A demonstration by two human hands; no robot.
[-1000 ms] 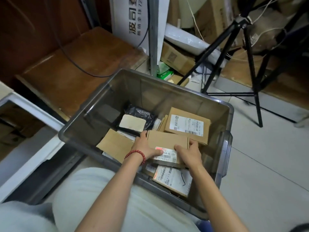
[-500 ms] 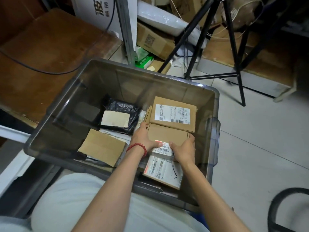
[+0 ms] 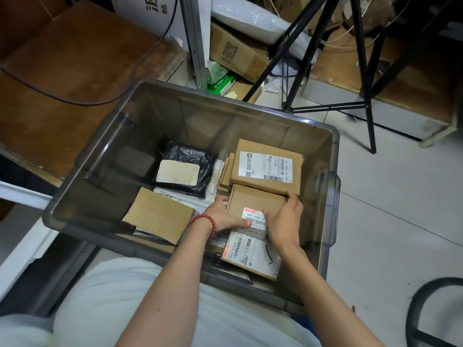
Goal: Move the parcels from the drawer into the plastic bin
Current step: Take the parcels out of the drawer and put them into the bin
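Note:
A grey see-through plastic bin (image 3: 105, 156) stands in front of me with several parcels inside. My left hand (image 3: 223, 216), with a red bead bracelet on the wrist, and my right hand (image 3: 284, 221) hold a small cardboard parcel (image 3: 253, 199) by its two sides, low inside the bin. It lies over a labelled parcel (image 3: 250, 254) and against a larger labelled cardboard box (image 3: 268, 166). A black bag parcel (image 3: 190, 156) and a plain cardboard parcel (image 3: 157, 216) lie to the left. The drawer is not clearly in view.
A black tripod (image 3: 360, 71) stands on the tiled floor behind the bin at right. Cardboard boxes (image 3: 233, 51) and bubble wrap pile up at the back. A brown wooden surface (image 3: 62, 71) with a black cable lies to the left. A dark chair base (image 3: 426, 309) shows at bottom right.
The view has tilted down and shifted right. Both hands have lowered the small parcel further into the bin and still hold it.

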